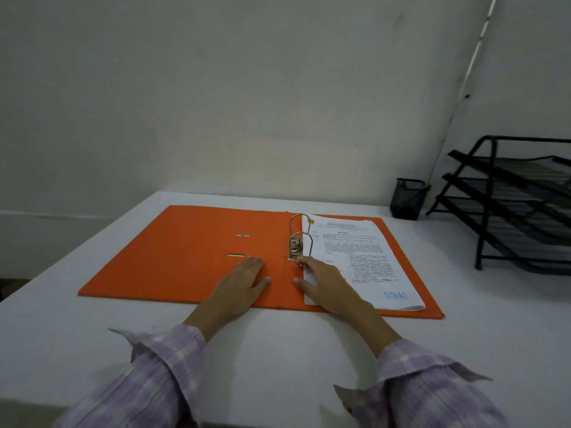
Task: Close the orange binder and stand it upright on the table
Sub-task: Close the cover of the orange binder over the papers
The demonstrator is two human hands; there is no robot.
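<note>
The orange binder (185,261) lies wide open and flat on the white desk (92,350), and I have both hands pressed on it. My left hand (239,288) rests palm down on the inside of the left cover, fingers (253,264) stretched out flat and close together, thumb spread toward the spine, gripping nothing. My right hand (324,287) lies flat too, fingers (309,264) extended over the near left edge of the stack of printed pages (358,261), the fingertips reaching up to the base of the metal lever mechanism (295,247); whether they touch the lever itself I cannot tell. It holds nothing either, the thumb splayed onto the orange spine strip between my two hands.

Just beyond my right fingertips the two metal rings (301,225) arch up closed through the left margin of the pages. The pages sit on the right cover, with a blue stamp near their lower right corner. On the left cover I see two small metal slots (239,244), one behind the other.

My sleeves (148,381) are a pale purple check, cuffs unbuttoned. Further out, at the far right of the desk, a black mesh pen cup (408,199) stands beside a black tiered paper tray (519,205), both well apart from the binder, with a plain white wall (216,88) behind
</note>
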